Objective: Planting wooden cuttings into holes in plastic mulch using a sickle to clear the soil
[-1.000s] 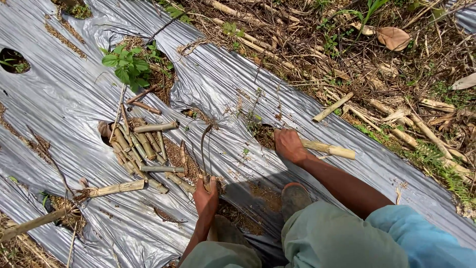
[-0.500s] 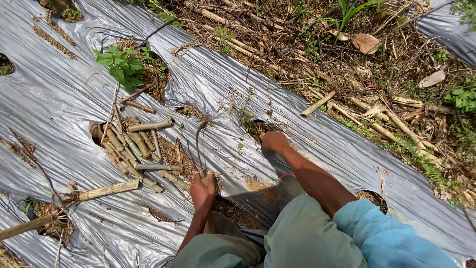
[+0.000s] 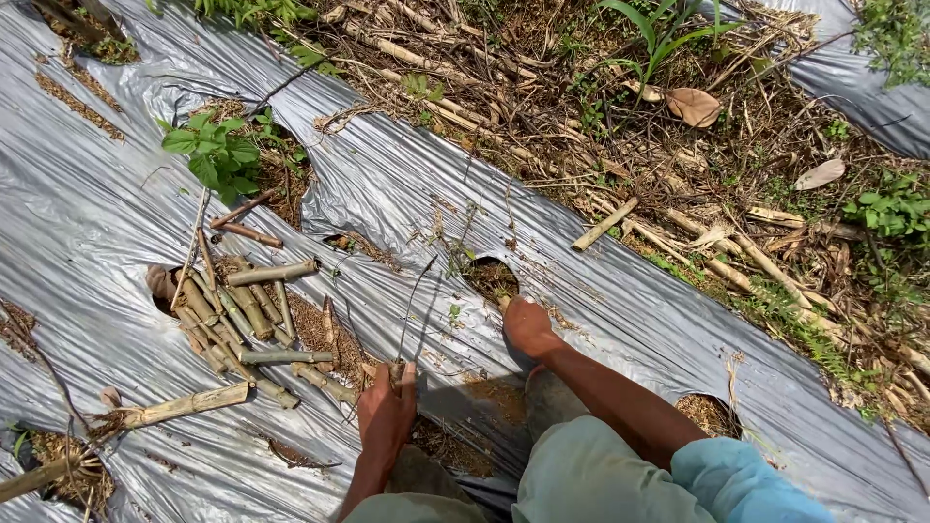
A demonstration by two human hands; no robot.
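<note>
My left hand (image 3: 386,418) is closed around the handle of a thin, dark, curved tool (image 3: 415,308) whose tip rises over the silver plastic sheet (image 3: 620,300). My right hand (image 3: 530,326) rests knuckles-up at the near edge of a round planting hole (image 3: 489,276) in that sheet. Its fingers are curled over a pale stem cutting (image 3: 504,303); only a small stub of the cutting shows. A pile of cut stem pieces (image 3: 242,320) lies on the sheet to the left of my left hand.
A longer stick (image 3: 184,405) lies below the pile. A leafy green plant (image 3: 213,155) grows from a hole at upper left. Another hole (image 3: 702,412) opens by my right arm. Dry stalks, a loose stick (image 3: 603,225) and dead leaves cover the ground beyond the sheet.
My right hand, which held a long pale cutting out to the right, has brought it down to the hole; most of the cutting is now hidden. The left hand stays on the tool.
</note>
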